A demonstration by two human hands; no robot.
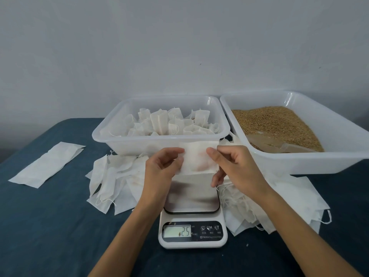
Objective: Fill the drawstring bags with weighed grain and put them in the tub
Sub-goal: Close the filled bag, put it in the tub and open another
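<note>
The bag (198,158) hangs in the air over the far part of the scale (192,208), just in front of the near wall of the tub (123,145). It looks flat and empty, its long axis roughly upright and its top edge level with the fingertips. Both hands hold it by that upper edge: the left hand (162,166) pinches the left side, the right hand (232,164) pinches the right side, each grip closed on the cloth with the thumb toward the camera. The hands sit about equally close, one on each flank, so the mouth lies between them and looks ready to be pulled apart.

The grain (277,124) lies to the right and a little farther off, in a second tray (329,158), with a scoop (267,141) resting in it. The right hand is the nearer one to that scoop, so I judge it would let go and reach there while the left keeps the bag.

The tub, straight beyond the bag, already holds many filled bags (169,122) standing upright. Loose empty bags (113,182) lie heaped left and right of the scale on the table (50,226), and the display (177,231) shows digits.
</note>
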